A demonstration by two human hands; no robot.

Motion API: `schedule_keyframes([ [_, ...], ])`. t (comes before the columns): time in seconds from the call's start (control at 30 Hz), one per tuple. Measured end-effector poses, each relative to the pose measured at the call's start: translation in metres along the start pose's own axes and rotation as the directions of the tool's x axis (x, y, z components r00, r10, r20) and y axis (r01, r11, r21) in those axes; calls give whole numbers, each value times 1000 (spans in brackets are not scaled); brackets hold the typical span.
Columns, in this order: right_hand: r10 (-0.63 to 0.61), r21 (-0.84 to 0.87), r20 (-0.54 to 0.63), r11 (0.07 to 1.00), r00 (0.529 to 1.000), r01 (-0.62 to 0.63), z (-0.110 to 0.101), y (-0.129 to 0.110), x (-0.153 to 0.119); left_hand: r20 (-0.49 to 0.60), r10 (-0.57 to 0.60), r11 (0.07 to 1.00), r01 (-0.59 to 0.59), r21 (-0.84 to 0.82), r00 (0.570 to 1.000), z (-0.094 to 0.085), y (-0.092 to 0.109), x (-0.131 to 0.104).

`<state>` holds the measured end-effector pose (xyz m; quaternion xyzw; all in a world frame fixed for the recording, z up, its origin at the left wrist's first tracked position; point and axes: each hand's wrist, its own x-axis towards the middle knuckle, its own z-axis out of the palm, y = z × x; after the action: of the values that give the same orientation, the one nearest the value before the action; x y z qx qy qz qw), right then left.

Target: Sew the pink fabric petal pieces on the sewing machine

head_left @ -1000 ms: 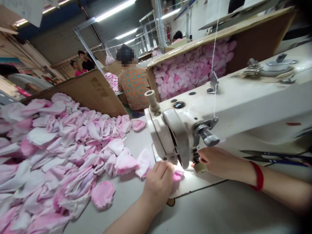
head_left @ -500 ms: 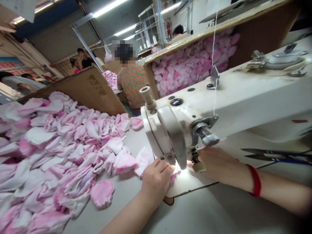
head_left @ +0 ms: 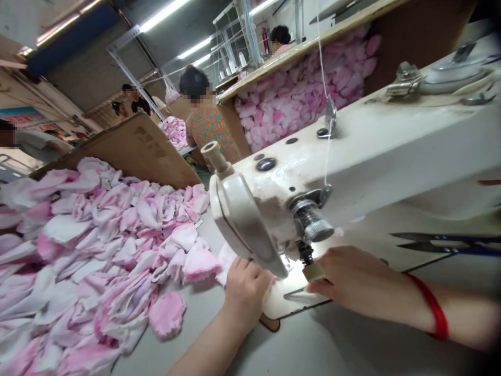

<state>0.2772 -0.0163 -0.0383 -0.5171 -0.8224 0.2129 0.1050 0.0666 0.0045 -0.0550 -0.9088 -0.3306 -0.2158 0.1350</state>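
A white sewing machine [head_left: 313, 177] stands before me, its needle area brightly lit. My left hand [head_left: 246, 290] lies on the bed left of the needle, fingers curled over a pink fabric piece that is mostly hidden beneath them. Just right of the presser area is my right hand [head_left: 352, 284], with a red band [head_left: 434, 308] on the wrist. Its fingers are bent together and partly behind the machine's greenish knob [head_left: 314, 272]. Beside its thumb tip shows a thin grey metal strip [head_left: 296, 293]; whether the hand holds it is unclear.
Pink and white fabric pieces [head_left: 97, 250] are heaped at left, with one round piece [head_left: 167, 315] apart. Dark-bladed scissors [head_left: 438, 243] lie at right. Behind are a cardboard divider [head_left: 156, 151], a box of pink pieces [head_left: 297, 94] and a person in a patterned top [head_left: 213, 128].
My right hand has come nearer to me, out from behind the needle area. My left hand has shifted slightly left. The view has turned a little, so the machine sits further left.
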Motion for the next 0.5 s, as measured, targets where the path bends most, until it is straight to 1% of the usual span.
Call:
schedule_keyframes([
  [0.03, 21, -1, -1, 1000, 1000, -21, -3, 3, -1, 4, -9, 1000, 9, -9, 1000, 0, -2, -1],
  [0.1, 51, -14, 28, 999, 998, -50, -10, 8, -2, 50, -59, 998, 60, -35, 997, 1, -6, -2],
  [0.17, 72, -25, 68, 997, 995, -71, -15, 10, 0, 96, -119, 991, 124, -48, 988, 0, -7, -2],
  [0.2, 82, -35, 71, 996, 994, -80, -16, 9, 1, 106, -138, 988, 144, -48, 985, -1, -5, -2],
  [0.3, 87, -51, 17, 995, 996, -86, -14, 3, 6, 75, -160, 986, 163, -38, 984, -2, 1, -1],
  [0.4, 34, -20, 11, 999, 999, -34, -9, -2, 7, 40, -114, 993, 115, -23, 993, -2, 5, 0],
  [0.5, 21, -47, 2, 999, 1000, -21, -6, -2, 4, -6, -7, 1000, 7, 26, 1000, -1, 6, 2],
])
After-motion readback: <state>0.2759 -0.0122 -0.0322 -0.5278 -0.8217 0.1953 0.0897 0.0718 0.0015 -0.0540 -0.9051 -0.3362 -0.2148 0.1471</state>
